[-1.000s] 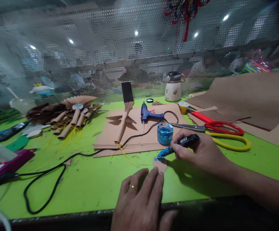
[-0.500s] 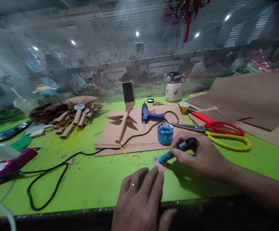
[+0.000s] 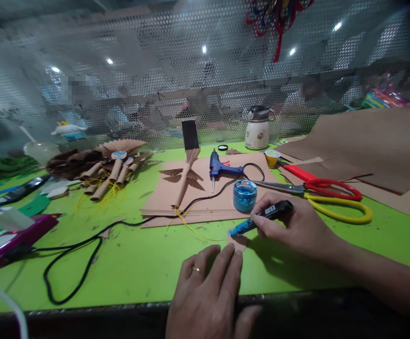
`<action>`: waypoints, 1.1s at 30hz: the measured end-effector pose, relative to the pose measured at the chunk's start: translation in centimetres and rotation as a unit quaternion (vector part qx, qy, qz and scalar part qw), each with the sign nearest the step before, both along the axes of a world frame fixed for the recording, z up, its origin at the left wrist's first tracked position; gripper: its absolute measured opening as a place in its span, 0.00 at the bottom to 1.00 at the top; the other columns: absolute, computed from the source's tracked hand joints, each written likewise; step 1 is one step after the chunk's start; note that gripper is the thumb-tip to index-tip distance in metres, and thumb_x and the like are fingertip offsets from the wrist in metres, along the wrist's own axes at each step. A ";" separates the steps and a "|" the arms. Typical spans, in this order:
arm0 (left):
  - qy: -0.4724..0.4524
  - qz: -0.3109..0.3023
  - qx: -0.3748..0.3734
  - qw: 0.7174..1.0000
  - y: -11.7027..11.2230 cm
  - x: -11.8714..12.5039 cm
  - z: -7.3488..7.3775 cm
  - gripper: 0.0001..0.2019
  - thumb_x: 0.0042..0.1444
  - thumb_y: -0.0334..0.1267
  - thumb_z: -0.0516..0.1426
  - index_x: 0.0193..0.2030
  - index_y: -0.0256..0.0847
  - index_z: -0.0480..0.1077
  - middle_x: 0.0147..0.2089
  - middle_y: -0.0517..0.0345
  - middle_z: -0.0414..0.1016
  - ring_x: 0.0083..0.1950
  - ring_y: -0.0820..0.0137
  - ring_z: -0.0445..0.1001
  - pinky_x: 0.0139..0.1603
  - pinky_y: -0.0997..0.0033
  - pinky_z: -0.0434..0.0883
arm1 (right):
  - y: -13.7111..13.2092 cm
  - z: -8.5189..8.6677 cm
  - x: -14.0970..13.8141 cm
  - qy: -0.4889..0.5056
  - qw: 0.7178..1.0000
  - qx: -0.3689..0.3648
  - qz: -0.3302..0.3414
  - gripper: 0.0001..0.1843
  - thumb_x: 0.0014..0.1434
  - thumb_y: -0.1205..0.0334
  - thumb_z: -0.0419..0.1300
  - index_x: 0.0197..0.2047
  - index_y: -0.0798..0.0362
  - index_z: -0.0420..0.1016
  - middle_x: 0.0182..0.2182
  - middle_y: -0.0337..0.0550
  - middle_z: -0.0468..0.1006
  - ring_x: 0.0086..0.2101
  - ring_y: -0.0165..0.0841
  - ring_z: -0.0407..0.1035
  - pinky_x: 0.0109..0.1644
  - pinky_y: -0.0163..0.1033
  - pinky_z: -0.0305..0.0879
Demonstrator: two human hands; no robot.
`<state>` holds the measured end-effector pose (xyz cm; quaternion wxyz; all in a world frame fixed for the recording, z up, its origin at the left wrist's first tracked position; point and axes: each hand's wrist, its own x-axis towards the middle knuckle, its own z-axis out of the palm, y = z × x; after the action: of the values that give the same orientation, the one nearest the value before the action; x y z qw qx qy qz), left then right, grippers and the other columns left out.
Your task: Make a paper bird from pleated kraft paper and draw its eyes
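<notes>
Pinched in my right hand (image 3: 293, 228) is a black marker (image 3: 273, 210) whose lower end is smeared with blue. Its tip touches the upper left of a small round piece of brown paper (image 3: 238, 243) on the green table. My left hand (image 3: 206, 287), with a gold ring, lies with outstretched fingers, the fingertips pressing the paper's lower edge. Just beyond the marker stands an open jar of blue paint (image 3: 245, 197). Part of the paper's face is hidden under the marker and fingertips.
Brown card sheets (image 3: 155, 209) carry a blue glue gun (image 3: 226, 167) and a folded-paper figure (image 3: 182, 186). Scissors (image 3: 339, 207) lie right of the jar. Several paper figures (image 3: 109, 176) lie at left. A black cord (image 3: 120, 222) crosses the table (image 3: 134, 268); a white bottle (image 3: 257, 132) stands behind.
The marker's tip has moved slightly left on the round paper. My left hand stays pressed on its edge. The whole view has shifted a little.
</notes>
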<state>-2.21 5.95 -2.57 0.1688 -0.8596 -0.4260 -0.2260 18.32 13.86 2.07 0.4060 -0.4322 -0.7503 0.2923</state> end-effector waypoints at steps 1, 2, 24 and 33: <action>0.000 0.000 0.000 1.000 0.0 0.0 0.0 0.28 0.57 0.51 0.56 0.61 0.38 0.66 0.60 0.54 0.71 0.54 0.57 0.67 0.50 0.57 0.64 | 0.0 0.0 0.0 0.000 1.000 -0.005 0.005 0.04 0.56 0.62 0.59 0.30 0.53 0.72 0.22 0.37 0.73 0.23 0.29 0.65 0.26 0.34 0.62; -0.002 0.000 0.000 1.000 0.0 0.0 -0.1 0.28 0.57 0.50 0.56 0.61 0.38 0.66 0.60 0.53 0.71 0.54 0.57 0.68 0.50 0.57 0.64 | -0.1 0.0 -0.1 -0.001 1.000 -0.008 0.011 0.04 0.56 0.62 0.59 0.31 0.53 0.72 0.22 0.37 0.73 0.23 0.29 0.65 0.26 0.34 0.63; -0.010 0.004 -0.012 1.000 -0.1 0.1 -0.1 0.27 0.57 0.50 0.57 0.61 0.39 0.66 0.60 0.56 0.71 0.55 0.58 0.67 0.52 0.57 0.62 | -0.1 0.3 0.1 -0.014 1.000 0.010 -0.021 0.04 0.55 0.65 0.59 0.29 0.53 0.71 0.21 0.37 0.72 0.24 0.30 0.65 0.28 0.34 0.62; -0.001 0.002 -0.014 1.000 -0.1 0.0 0.1 0.28 0.57 0.50 0.56 0.61 0.39 0.65 0.61 0.56 0.70 0.55 0.58 0.67 0.51 0.58 0.63 | -0.1 0.2 0.0 -0.009 1.000 0.011 -0.008 0.03 0.55 0.65 0.59 0.29 0.52 0.71 0.22 0.37 0.72 0.24 0.30 0.66 0.27 0.34 0.63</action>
<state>-2.21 5.85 -2.45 0.1568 -0.8607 -0.4311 -0.2205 18.35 13.78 2.30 0.4064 -0.4360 -0.7536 0.2770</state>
